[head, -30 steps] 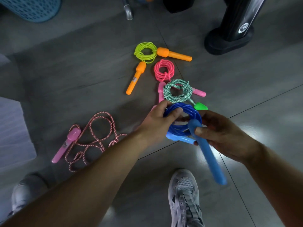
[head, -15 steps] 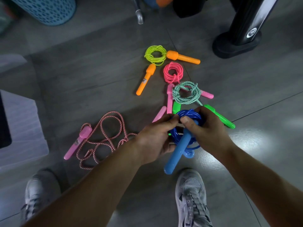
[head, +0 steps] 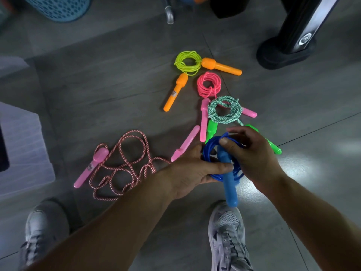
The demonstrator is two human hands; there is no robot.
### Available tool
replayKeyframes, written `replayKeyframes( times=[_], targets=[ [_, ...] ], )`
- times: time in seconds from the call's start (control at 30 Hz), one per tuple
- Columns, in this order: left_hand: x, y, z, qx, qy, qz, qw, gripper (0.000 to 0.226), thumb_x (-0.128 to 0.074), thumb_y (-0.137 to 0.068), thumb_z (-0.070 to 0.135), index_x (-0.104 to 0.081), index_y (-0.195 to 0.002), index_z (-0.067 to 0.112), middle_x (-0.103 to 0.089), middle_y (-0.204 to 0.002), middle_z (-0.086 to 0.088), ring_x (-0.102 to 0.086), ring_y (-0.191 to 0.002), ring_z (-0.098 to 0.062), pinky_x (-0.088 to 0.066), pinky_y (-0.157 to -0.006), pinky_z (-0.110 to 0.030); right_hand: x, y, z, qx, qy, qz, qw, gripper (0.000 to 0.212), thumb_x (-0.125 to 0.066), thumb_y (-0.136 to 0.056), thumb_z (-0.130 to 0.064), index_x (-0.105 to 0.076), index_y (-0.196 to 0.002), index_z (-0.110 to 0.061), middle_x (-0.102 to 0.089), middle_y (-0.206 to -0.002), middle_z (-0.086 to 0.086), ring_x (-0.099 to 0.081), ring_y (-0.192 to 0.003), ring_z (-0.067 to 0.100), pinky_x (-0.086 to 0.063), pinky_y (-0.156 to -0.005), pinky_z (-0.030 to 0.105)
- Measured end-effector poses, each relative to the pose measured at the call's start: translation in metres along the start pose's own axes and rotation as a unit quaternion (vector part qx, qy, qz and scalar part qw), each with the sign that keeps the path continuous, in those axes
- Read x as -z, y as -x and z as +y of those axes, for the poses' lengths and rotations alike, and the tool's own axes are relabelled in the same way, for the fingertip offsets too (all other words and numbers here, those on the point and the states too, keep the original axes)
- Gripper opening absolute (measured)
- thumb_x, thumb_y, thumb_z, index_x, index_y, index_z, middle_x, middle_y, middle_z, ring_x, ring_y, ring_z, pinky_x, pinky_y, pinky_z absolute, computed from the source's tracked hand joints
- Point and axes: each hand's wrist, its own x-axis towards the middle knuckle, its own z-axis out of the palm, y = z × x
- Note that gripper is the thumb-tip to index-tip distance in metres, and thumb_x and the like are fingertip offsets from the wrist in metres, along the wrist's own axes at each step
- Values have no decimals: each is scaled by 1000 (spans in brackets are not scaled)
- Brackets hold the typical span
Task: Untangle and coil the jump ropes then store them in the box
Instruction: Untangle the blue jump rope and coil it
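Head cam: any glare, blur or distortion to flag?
Head view: dim overall; a bright glare patch on the floor beside the right hand gripping the blue rope; its fingertips look slightly soft; the wide-angle lens tilts the black stand; the pink coil is sharp.

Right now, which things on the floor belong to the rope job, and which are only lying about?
For the job: blue rope, held by left hand and right hand; coiled yellow rope, pink rope, green braided rope; loose pink-white rope; translucent box.
Just lying about: blue basket, black stand base.
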Motion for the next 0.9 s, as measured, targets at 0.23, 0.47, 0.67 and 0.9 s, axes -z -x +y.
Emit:
replayKeyframes(
  times=[0.23, 0.47, 0.67, 0.9],
  targets=[
    [6, -1, 6, -43, 22, 47, 998, 45, -67, -88, -5, -52, -129, 6, -72, -93, 3, -71, -93, -16, -56, -87, -39, 18, -11, 3, -192, -286, -156, 926, 27, -60, -87, -33, -78, -94, -15, -73, -98, 11, -65, -94, 29, -47, -94, 47],
    [10, -1, 11, -39, -17, 59, 997, 10, -66, -94, 11, -59, -98, 16, -72, -101, -8, -72, -94, -18, -58, -76, -33, 22, -18, 5, -220, -372, -227, 873, 28, -56, -93, -29, -73, -105, -12, -72, -100, 10, -67, -95, 26, -47, -101, 48],
    [19, 6, 14, -29, 2, 33, 999, 28, -64, -88, 29, -65, -115, 20, -75, -102, 0, -72, -97, -14, -58, -80, -34, 14, -21, -8, -207, -408, -238, 856, 34, -45, -94, -23, -76, -98, -10, -75, -94, 12, -74, -82, 25, -63, -75, 40],
    [31, 13, 23, 28, -72, -32, 997, 27, -56, -96, 22, -59, -123, 19, -74, -108, -1, -69, -106, -21, -56, -93, -44, 19, -20, -2, -187, -381, -260, 867, 32, -43, -97, -12, -64, -121, -10, -69, -103, 13, -71, -87, 26, -60, -77, 42]
  ],
)
